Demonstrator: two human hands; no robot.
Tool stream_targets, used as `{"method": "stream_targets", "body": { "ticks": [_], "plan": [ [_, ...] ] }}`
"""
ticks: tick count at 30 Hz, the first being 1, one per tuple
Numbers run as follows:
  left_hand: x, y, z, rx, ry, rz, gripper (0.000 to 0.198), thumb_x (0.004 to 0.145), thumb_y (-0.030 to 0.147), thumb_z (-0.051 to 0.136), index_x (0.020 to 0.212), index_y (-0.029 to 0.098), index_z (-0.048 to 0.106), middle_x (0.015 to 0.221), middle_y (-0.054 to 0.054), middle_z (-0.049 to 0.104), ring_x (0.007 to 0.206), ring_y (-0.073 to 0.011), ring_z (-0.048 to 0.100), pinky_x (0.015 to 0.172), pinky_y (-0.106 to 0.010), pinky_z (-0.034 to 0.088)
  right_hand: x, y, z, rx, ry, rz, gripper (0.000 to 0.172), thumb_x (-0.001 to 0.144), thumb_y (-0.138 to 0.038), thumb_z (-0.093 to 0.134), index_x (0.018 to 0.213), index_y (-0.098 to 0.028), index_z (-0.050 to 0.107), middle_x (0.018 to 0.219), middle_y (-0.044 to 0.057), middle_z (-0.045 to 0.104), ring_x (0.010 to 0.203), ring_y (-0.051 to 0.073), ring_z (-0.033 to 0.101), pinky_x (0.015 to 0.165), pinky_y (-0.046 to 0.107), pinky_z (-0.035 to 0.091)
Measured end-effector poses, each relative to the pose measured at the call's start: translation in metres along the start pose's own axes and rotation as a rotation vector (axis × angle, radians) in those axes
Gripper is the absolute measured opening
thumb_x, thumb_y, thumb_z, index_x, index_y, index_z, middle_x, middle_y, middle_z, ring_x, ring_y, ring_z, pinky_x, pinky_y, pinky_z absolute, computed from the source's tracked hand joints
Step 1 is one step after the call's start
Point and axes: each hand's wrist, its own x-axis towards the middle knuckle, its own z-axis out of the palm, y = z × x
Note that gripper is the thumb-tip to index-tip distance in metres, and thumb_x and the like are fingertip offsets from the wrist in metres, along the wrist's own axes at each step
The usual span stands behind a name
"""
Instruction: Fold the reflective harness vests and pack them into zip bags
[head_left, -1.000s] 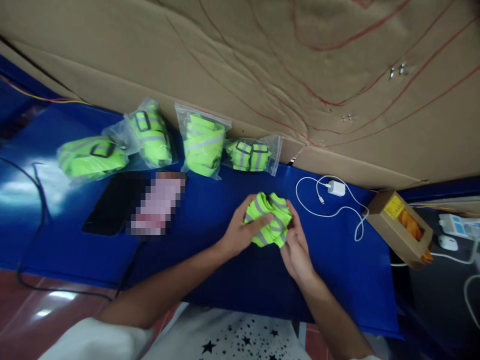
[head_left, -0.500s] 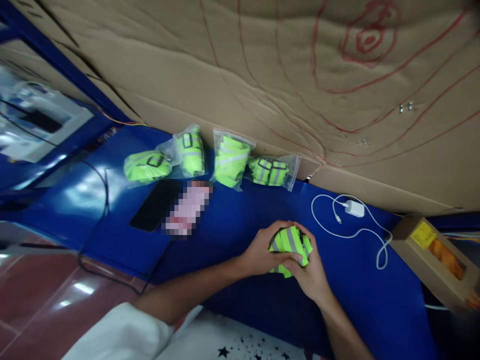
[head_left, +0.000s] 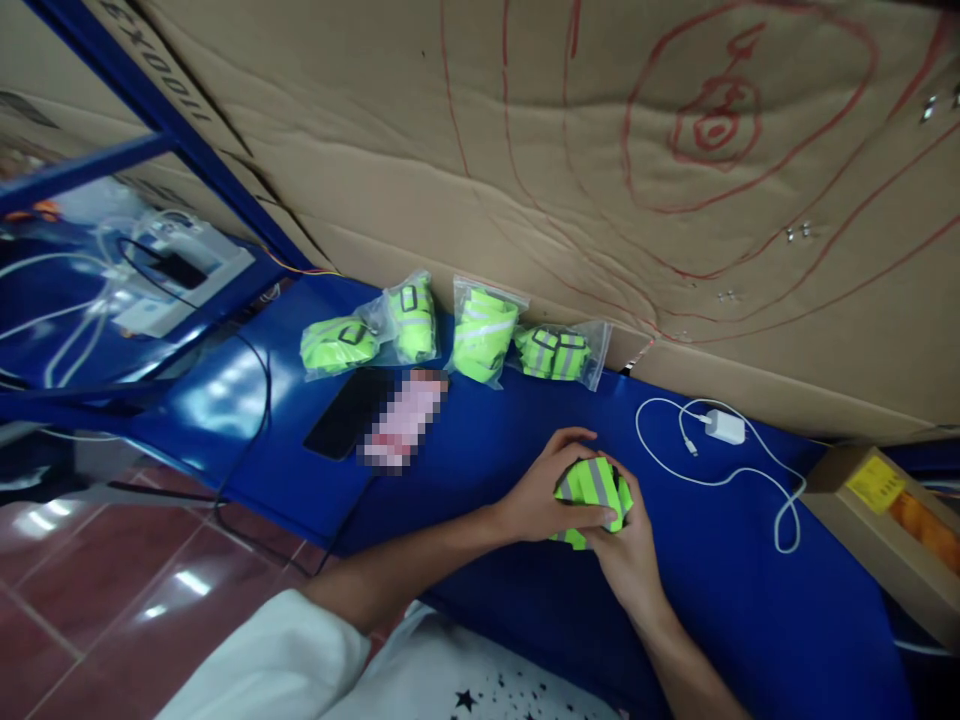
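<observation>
Both my hands hold a folded neon-green reflective strap bundle (head_left: 596, 485) with grey stripes, above the front of the blue table (head_left: 495, 440). My left hand (head_left: 544, 490) grips its left side, thumb across the front and one finger lifted off the top. My right hand (head_left: 630, 540) wraps the right side and underside. Part of the bundle is hidden by my fingers. Along the cardboard wall stand clear zip bags with similar green bundles: one bag (head_left: 341, 345) at the far left, another bag (head_left: 412, 318) beside it, an upright bag (head_left: 484, 335) and a bag (head_left: 555, 355) lying sideways.
A black phone (head_left: 349, 412) lies beside a blurred-out pink item (head_left: 405, 420). To the right are a white charger (head_left: 725, 427) with its looped cable and a cardboard box (head_left: 870, 520). The cardboard wall (head_left: 525, 180) rises behind. A dark cable (head_left: 262, 420) hangs over the left edge.
The camera view has shifted, so the table things appear farther right. My left index finger has lifted from the green bundle; both hands still hold it.
</observation>
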Motion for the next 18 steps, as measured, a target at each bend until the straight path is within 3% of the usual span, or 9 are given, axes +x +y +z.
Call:
{"method": "stream_targets", "body": {
  "ticks": [3, 5, 6, 8, 10, 11, 14, 18],
  "plan": [
    [0.003, 0.016, -0.013, 0.093, -0.126, 0.142, 0.050, 0.085, 0.046, 0.077, 0.124, 0.019, 0.059, 0.140, -0.018, 0.053, 0.142, -0.0300, 0.045, 0.115, -0.044, 0.043, 0.001, 0.001, 0.000, 0.080, -0.001, 0.028, 0.077, 0.069, -0.027, 0.086, 0.139, -0.029, 0.054, 0.137, 0.007, 0.063, 0.118, 0.029, 0.066, 0.098, 0.040, 0.056],
    [0.005, 0.030, -0.041, 0.215, -0.180, 0.173, 0.045, 0.100, 0.042, 0.057, 0.139, 0.020, 0.050, 0.142, -0.016, 0.056, 0.136, -0.0255, 0.053, 0.112, -0.043, 0.045, 0.002, 0.001, 0.000, 0.083, 0.023, 0.051, 0.081, 0.067, -0.030, 0.089, 0.140, -0.031, 0.053, 0.139, 0.006, 0.063, 0.118, 0.029, 0.066, 0.098, 0.040, 0.056],
    [0.005, 0.037, -0.062, 0.339, -0.112, 0.130, 0.047, 0.103, 0.039, 0.052, 0.145, 0.021, 0.044, 0.132, -0.013, 0.064, 0.123, -0.0227, 0.062, 0.106, -0.040, 0.049, 0.002, 0.001, 0.000, 0.075, 0.037, 0.064, 0.083, 0.066, -0.031, 0.090, 0.141, -0.032, 0.053, 0.137, 0.006, 0.064, 0.117, 0.029, 0.067, 0.097, 0.040, 0.056],
    [0.005, 0.047, -0.115, 0.820, 0.124, 0.022, 0.036, 0.104, 0.039, 0.048, 0.131, 0.018, 0.060, 0.113, -0.011, 0.072, 0.107, -0.0253, 0.067, 0.099, -0.043, 0.049, 0.004, 0.000, -0.001, 0.064, 0.052, 0.093, 0.086, 0.065, -0.033, 0.091, 0.141, -0.032, 0.053, 0.132, 0.005, 0.067, 0.112, 0.029, 0.069, 0.093, 0.040, 0.058],
    [0.001, 0.050, -0.174, 1.362, 0.195, -0.164, 0.037, 0.103, 0.036, 0.041, 0.108, 0.015, 0.072, 0.108, -0.015, 0.071, 0.110, -0.0328, 0.063, 0.099, -0.050, 0.045, 0.006, 0.001, 0.000, 0.055, 0.047, 0.120, 0.085, 0.064, -0.036, 0.092, 0.140, -0.031, 0.054, 0.128, 0.005, 0.069, 0.110, 0.029, 0.070, 0.092, 0.041, 0.059],
    [-0.001, 0.050, -0.201, 1.567, 0.199, -0.268, 0.041, 0.102, 0.035, 0.038, 0.105, 0.014, 0.073, 0.106, -0.017, 0.070, 0.110, -0.0353, 0.062, 0.097, -0.051, 0.044, 0.007, 0.001, 0.000, 0.048, 0.040, 0.132, 0.084, 0.064, -0.037, 0.092, 0.139, -0.031, 0.055, 0.126, 0.005, 0.070, 0.110, 0.029, 0.070, 0.092, 0.041, 0.058],
    [-0.005, 0.041, -0.257, 1.680, 0.119, -0.357, 0.039, 0.096, 0.028, 0.041, 0.088, 0.010, 0.075, 0.099, -0.021, 0.070, 0.105, -0.0389, 0.063, 0.092, -0.052, 0.043, 0.010, 0.005, 0.002, 0.031, 0.019, 0.151, 0.081, 0.064, -0.039, 0.092, 0.136, -0.029, 0.056, 0.121, 0.005, 0.072, 0.109, 0.029, 0.070, 0.095, 0.042, 0.057],
    [-0.004, 0.022, -0.280, 1.713, -0.030, -0.363, 0.029, 0.088, 0.026, 0.048, 0.085, 0.013, 0.075, 0.093, -0.019, 0.072, 0.099, -0.0351, 0.066, 0.091, -0.046, 0.042, 0.012, 0.009, 0.006, 0.047, 0.014, 0.164, 0.081, 0.064, -0.040, 0.092, 0.134, -0.027, 0.055, 0.119, 0.005, 0.072, 0.108, 0.028, 0.071, 0.096, 0.042, 0.056]
  ]
}}
